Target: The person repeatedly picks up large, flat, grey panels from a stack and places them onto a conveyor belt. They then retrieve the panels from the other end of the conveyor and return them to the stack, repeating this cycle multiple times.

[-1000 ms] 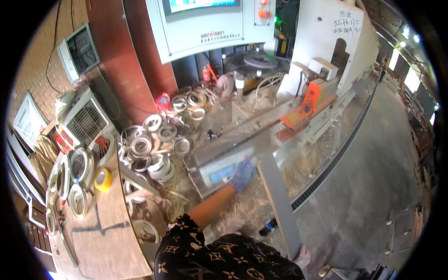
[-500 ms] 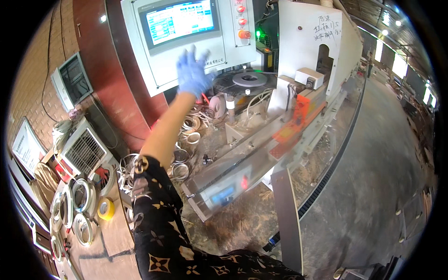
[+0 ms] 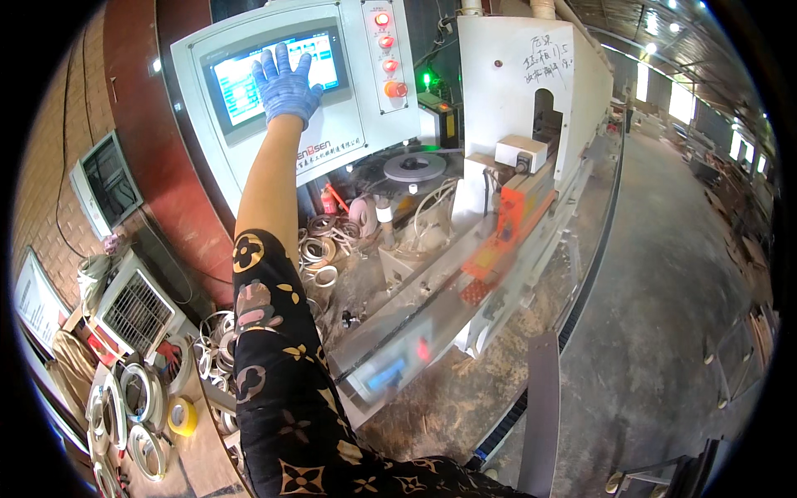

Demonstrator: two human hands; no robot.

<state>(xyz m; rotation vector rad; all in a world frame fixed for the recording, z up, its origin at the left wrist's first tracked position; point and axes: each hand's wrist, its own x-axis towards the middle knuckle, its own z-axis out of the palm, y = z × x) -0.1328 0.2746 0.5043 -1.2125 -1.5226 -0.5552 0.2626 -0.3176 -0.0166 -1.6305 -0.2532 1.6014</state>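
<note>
My left hand [image 3: 288, 89], in a blue glove, is raised with its fingers spread in front of the lit touchscreen [image 3: 237, 87] of a white control panel [image 3: 199, 50]. Its palm faces the screen; whether the fingertips touch it, I cannot tell. Nothing shows in this hand. Beside the screen runs a column of red lit buttons [image 3: 387, 41]. My right hand is out of view. A narrow dark board [image 3: 543, 407] stands tilted at the lower right of my body; what holds it up is hidden.
A long machine bed [image 3: 398, 340] with an orange guard [image 3: 506, 224] runs beside a white housing [image 3: 490, 100]. Below the panel lies a dark disc [image 3: 413, 167] with rolls of edge banding [image 3: 320, 249]. More rolls, yellow tape [image 3: 183, 417] and an air cooler [image 3: 139, 307] stand left.
My left hand has moved from the panel's lower edge up in front of the touchscreen. The view has shifted, so the machine sits further left and the board further right.
</note>
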